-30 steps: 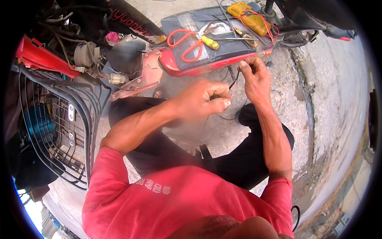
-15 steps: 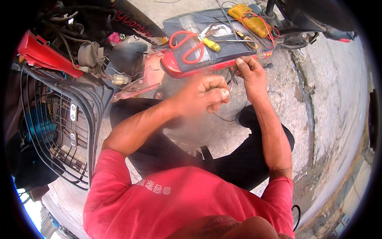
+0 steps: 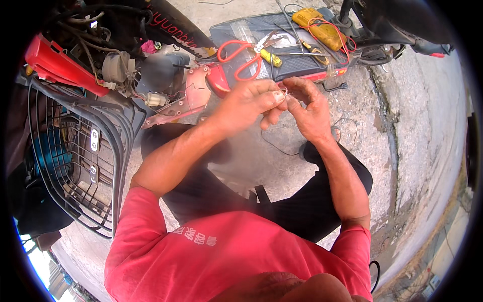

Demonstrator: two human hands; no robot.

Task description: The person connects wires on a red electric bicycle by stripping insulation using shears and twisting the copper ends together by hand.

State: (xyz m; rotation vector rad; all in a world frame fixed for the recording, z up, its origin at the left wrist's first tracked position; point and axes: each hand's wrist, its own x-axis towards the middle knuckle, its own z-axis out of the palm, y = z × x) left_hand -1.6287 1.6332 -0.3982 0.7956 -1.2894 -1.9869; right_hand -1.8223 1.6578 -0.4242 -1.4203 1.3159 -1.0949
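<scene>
My left hand (image 3: 247, 106) is closed, thumb pressed against the curled fingers, pinching a thin wire (image 3: 285, 90). Beside it my right hand (image 3: 310, 109) bends its fingers and thumb round the same wire, so the hands nearly touch. Most of the wire is hidden behind fingers. Just beyond them lies a dark footboard with a red edge (image 3: 217, 80). On it rest scissors with red handles (image 3: 235, 49), a yellow-handled screwdriver (image 3: 271, 58) and a yellow multimeter (image 3: 320, 30) with red leads.
At the left stands a black wire basket (image 3: 118, 166), with a red panel (image 3: 63, 68) and exposed wiring above it. A pink bracket (image 3: 193, 93) borders the footboard. A black cable plug (image 3: 343, 86) lies on the concrete. My dark-trousered knees (image 3: 342, 176) are below my hands.
My right hand has moved left and a little down, from beside the footboard edge to the wire at my left hand. My left hand has shifted slightly left and up.
</scene>
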